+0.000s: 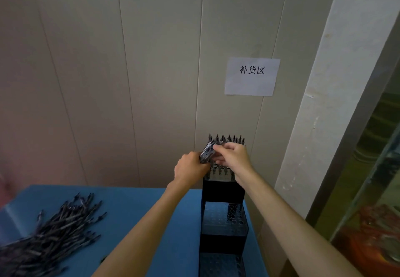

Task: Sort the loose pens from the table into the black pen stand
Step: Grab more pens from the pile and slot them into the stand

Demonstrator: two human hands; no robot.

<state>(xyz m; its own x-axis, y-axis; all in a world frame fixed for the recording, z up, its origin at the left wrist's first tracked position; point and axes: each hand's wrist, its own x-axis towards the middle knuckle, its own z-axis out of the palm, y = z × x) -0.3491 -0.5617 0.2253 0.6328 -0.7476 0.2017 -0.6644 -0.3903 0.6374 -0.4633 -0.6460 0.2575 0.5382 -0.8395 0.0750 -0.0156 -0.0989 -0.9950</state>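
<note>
Pale wall panels [151, 60] rise behind a blue table [134, 207], and a white paper sign [252, 77] taped on the right reads "补货区". At the stepped black pen stand [223, 192] on the table's right side, the left hand [190, 168] is closed around a bundle of pens [207, 151] slanting up to the right, while the right hand [234, 156] pinches that bundle's upper end. Upright pens fill the stand's far top tier, and a loose pile of pens [43, 240] lies near left, long axes mostly running from near left to far right.

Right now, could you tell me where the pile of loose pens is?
In the head view the pile of loose pens lies at lower left on the blue table, left of the left forearm and well apart from the black pen stand.
</note>
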